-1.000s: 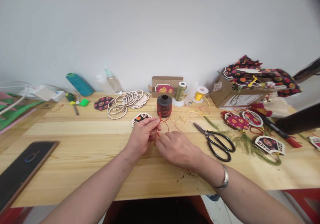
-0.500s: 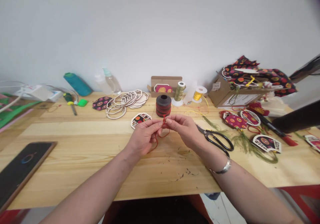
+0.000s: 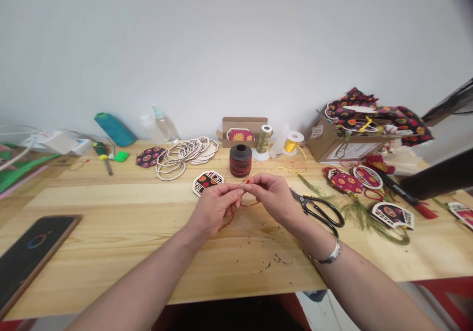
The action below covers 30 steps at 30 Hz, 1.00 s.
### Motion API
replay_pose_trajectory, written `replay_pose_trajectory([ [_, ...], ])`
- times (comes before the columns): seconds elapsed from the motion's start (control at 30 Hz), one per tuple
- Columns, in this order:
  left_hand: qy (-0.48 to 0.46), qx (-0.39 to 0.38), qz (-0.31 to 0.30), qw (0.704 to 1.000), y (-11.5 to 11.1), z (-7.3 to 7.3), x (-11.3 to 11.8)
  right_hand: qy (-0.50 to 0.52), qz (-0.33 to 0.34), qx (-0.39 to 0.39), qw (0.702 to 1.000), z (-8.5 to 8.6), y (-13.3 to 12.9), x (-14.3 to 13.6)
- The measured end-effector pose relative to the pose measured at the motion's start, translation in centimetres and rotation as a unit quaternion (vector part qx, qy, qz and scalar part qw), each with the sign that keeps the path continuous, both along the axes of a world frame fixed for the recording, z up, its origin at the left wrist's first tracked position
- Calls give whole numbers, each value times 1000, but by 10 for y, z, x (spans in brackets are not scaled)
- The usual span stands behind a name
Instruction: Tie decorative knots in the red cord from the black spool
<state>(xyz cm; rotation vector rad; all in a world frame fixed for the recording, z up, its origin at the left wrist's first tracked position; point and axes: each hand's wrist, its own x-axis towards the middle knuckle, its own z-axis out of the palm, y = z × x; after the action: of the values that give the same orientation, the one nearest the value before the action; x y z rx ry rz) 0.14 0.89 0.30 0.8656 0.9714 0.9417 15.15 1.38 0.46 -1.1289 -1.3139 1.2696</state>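
Both my hands meet above the middle of the table, their fingertips touching. My left hand [image 3: 218, 205] is closed in a pinch on a thin red cord [image 3: 231, 218], which loops below the fingers. My right hand [image 3: 271, 195] pinches the same cord, and a small red bit pokes up at its fingertips. Just beyond stands a dark spool [image 3: 240, 161] wound with red cord. An octagonal ornament [image 3: 207, 182] with dark patterned fabric lies past my left hand. Black-handled scissors [image 3: 320, 210] rest beside my right wrist, partly hidden by it.
Behind are a green thread spool [image 3: 264, 140], a yellow spool [image 3: 293, 142] and wooden frames [image 3: 185, 154]. A fabric-filled cardboard box [image 3: 332, 141] and tasselled ornaments [image 3: 392, 215] occupy the right. A phone [image 3: 35, 252] and screwdriver [image 3: 102, 154] lie left. Dark scraps [image 3: 271, 262] dot the front.
My fingertips have shifted on the cord; the red bit that stood upright between them now shows at my right fingertips. The view has tilted slightly, so the table sits a little lower.
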Motion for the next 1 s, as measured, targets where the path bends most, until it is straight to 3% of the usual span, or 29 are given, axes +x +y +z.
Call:
replay_pose_trajectory([
  [0.33, 46, 21, -1, 999, -1, 0, 1, -40, -15, 3, 999, 3, 2, 3],
  [0.83, 54, 26, 39, 997, -1, 0, 1, 31, 35, -52, 998, -4, 2, 2],
  [1.0, 46, 13, 8, 999, -1, -2, 0, -6, 10, -31, 999, -1, 1, 1],
])
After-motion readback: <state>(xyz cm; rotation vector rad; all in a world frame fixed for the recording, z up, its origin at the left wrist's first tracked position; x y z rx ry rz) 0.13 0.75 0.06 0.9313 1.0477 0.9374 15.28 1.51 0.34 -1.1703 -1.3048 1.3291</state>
